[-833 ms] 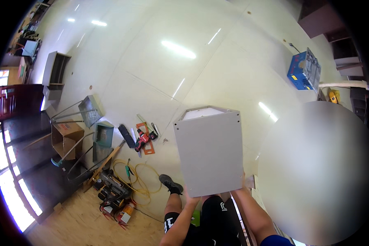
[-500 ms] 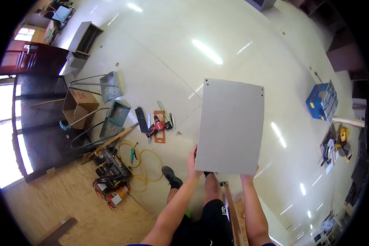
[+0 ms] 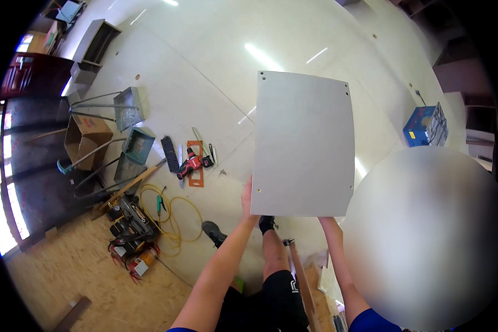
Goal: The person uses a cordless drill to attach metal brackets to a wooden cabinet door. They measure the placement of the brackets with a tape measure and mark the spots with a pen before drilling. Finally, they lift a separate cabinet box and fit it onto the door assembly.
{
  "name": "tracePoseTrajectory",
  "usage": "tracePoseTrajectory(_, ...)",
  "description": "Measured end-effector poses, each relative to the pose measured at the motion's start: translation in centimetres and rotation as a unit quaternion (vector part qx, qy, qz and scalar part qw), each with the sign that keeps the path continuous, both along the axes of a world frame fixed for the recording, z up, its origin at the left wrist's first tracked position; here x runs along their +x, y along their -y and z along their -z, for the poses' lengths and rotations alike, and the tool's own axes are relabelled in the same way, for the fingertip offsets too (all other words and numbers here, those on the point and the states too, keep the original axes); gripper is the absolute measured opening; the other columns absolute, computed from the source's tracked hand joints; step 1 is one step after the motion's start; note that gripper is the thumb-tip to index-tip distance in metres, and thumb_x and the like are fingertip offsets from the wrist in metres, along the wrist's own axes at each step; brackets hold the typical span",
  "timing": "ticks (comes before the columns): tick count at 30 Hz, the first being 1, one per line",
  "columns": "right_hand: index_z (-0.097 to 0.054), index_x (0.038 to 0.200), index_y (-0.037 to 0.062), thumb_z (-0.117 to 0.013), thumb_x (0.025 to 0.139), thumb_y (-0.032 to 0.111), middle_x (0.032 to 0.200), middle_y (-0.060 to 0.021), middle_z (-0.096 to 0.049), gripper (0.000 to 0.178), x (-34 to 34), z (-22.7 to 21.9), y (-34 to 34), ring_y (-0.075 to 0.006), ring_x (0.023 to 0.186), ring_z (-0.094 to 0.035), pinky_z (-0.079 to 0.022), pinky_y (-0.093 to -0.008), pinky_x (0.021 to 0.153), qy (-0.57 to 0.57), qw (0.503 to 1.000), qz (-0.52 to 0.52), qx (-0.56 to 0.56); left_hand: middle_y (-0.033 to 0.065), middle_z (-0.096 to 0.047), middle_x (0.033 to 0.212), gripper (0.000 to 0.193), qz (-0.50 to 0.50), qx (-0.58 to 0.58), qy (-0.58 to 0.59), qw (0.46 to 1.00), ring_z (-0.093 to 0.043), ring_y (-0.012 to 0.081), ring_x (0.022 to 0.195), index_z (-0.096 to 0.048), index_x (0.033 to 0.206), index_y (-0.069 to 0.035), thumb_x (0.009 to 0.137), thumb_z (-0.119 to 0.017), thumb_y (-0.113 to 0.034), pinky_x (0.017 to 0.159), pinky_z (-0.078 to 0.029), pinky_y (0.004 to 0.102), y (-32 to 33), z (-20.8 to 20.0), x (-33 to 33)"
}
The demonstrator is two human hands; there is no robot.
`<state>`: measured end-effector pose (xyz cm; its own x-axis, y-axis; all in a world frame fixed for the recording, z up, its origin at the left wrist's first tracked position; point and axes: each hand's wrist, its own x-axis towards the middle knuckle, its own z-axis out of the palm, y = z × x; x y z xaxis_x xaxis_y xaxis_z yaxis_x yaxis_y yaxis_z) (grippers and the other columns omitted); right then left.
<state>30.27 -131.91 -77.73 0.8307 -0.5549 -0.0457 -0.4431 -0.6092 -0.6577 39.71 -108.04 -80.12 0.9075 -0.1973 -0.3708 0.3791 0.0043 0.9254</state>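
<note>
A large light grey panel (image 3: 303, 146) is held out in front of me, its face toward me. Small dark holes show near its far corners, and a smaller hole sits near each lower corner. My left hand (image 3: 247, 196) grips the lower left edge, fingers partly behind the board. At the lower right, my right forearm (image 3: 337, 249) reaches under the panel; the board hides that hand's fingers. On the floor left of the panel lie a red and black cordless drill (image 3: 190, 163) and an orange flat tool (image 3: 196, 180).
Dustpans (image 3: 140, 145) and a cardboard box (image 3: 83, 135) stand left. Nearer are an air compressor (image 3: 136, 218) and looped yellow hose (image 3: 191, 213). A hammer (image 3: 289, 242) rests by a wooden board (image 3: 304, 282) beside my leg. A blue box (image 3: 418, 126) sits right; a blurred disc covers the lower right.
The panel has moved up and slightly left in the view, with both arms stretched further forward. The surroundings have shifted left, and a blurred disc now covers the lower right.
</note>
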Motion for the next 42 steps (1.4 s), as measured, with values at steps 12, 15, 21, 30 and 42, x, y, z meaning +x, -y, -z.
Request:
tracePoseTrajectory(12, -0.066, 0.113, 0.0063, -0.065, 0.071, 0.008, 0.084, -0.0224, -0.070, 0.042, 15.7, -18.7, 3.5, -0.0412, 0.081, -0.068, -0.056, -0.0467, 0.074, -0.044, 0.994, -0.021, 0.096, 0.0231, -0.070, 0.086, 0.028, 0.073, 0.349, 0.107, 0.928, -0.068, 0.0416, 0.082, -0.066, 0.102, 0.001, 0.080, -0.067, -0.017, 0.072, -0.054, 0.0448, 1.7, -18.6, 16.4)
tracePoseTrajectory(15, -0.065, 0.116, 0.0067, -0.065, 0.072, 0.008, 0.090, -0.0235, -0.070, 0.045, 19.8, -31.2, 2.4, -0.0409, 0.087, -0.068, -0.056, -0.0451, 0.078, -0.070, 0.992, -0.050, 0.095, 0.0245, -0.070, 0.089, 0.028, 0.071, 0.411, 0.154, 0.896, -0.069, 0.0404, 0.086, -0.066, 0.103, 0.001, 0.081, -0.066, -0.016, 0.074, -0.054, 0.0430, 0.5, -31.7, 18.9)
tracePoseTrajectory(21, -0.061, 0.127, 0.0046, -0.058, 0.070, -0.006, 0.112, -0.0165, -0.071, 0.058, 14.1, -42.0, -9.2, -0.0275, 0.115, -0.064, -0.048, -0.0331, 0.096, 0.182, 0.956, -0.084, 0.216, 0.0232, -0.070, 0.093, 0.026, -0.197, 0.263, 0.311, 0.892, -0.070, 0.0369, 0.086, -0.065, 0.103, 0.003, 0.080, -0.063, -0.008, 0.075, -0.053, 0.0406, -8.8, -45.4, 8.0)
tracePoseTrajectory(30, -0.066, 0.100, -0.0075, -0.058, 0.073, -0.001, 0.088, -0.0082, -0.070, 0.030, 14.6, -49.7, -24.3, -0.0166, 0.085, -0.065, -0.050, -0.0301, 0.085, 0.139, 0.925, -0.202, 0.290, 0.0240, -0.066, 0.084, 0.051, -0.230, 0.330, 0.242, 0.883, -0.066, 0.0413, 0.080, -0.062, 0.126, -0.010, 0.076, -0.060, -0.003, 0.068, -0.053, 0.0434, -25.5, -52.2, 1.7)
tracePoseTrajectory(42, -0.064, 0.095, -0.0067, -0.070, 0.071, 0.026, 0.082, -0.0056, -0.065, 0.041, 7.3, -69.3, -58.9, -0.0129, 0.079, -0.059, -0.048, -0.0282, 0.072, 0.203, 0.713, -0.555, 0.376, 0.0314, -0.062, 0.118, 0.054, -0.526, 0.367, 0.331, 0.692, -0.061, 0.0419, 0.113, -0.054, 0.130, 0.007, 0.077, -0.057, -0.001, 0.094, -0.051, 0.0381, -52.9, -69.8, -21.0)
